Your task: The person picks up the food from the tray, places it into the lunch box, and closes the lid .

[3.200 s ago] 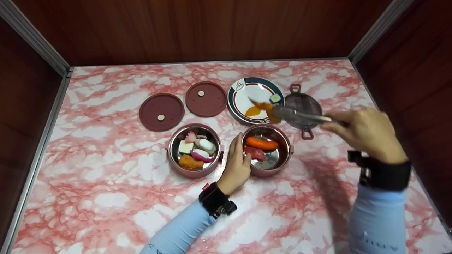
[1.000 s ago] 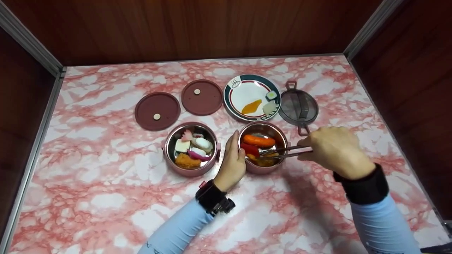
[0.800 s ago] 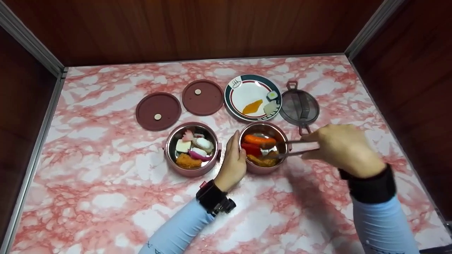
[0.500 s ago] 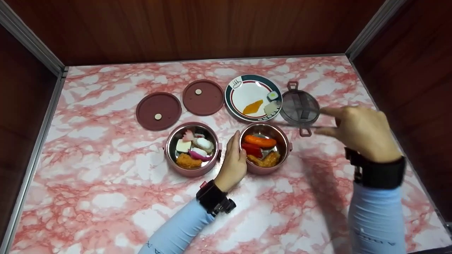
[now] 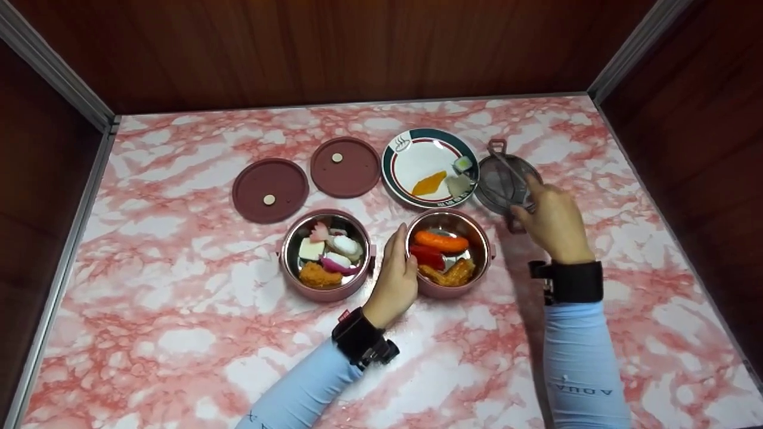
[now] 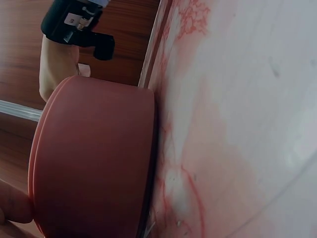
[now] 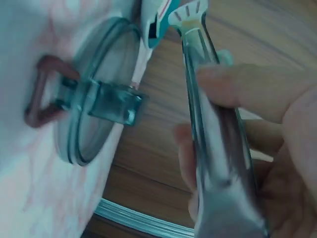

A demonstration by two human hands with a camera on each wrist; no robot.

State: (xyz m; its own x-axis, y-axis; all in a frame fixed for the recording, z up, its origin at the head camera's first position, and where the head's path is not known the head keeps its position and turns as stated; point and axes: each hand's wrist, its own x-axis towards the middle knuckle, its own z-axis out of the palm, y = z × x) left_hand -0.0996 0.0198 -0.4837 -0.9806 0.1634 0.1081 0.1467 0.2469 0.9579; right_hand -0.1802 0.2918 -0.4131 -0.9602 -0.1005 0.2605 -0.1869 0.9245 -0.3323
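Observation:
My left hand point(image 5: 393, 289) rests against the left wall of the right pink bowl point(image 5: 450, 292), its fingers along the outside and the thumb at the rim. That bowl contains an orange sausage-like piece point(image 5: 441, 241), a red piece point(image 5: 428, 257) and a brown chicken wing point(image 5: 452, 274). My right hand point(image 5: 555, 223) grips metal tongs point(image 7: 218, 148) above the grey lid point(image 5: 498, 199). The tips are hard to make out near the right of the plate point(image 5: 411, 158). On the plate lie a yellow-orange piece point(image 5: 429, 183), a pale piece point(image 5: 458, 185) and a green-centred roll point(image 5: 462, 164).
A second pink bowl point(image 5: 328, 294) with several food pieces stands left of my left hand. Two dark pink lids point(image 5: 268, 182) lie behind it on the marbled table point(image 5: 185, 339). Wooden walls point(image 5: 357, 53) close off the back and sides.
The chicken wing has gone from the plate area into the right bowl. My right hand with the tongs has pulled out of that bowl and moved up over the grey lid. The left hand stays put.

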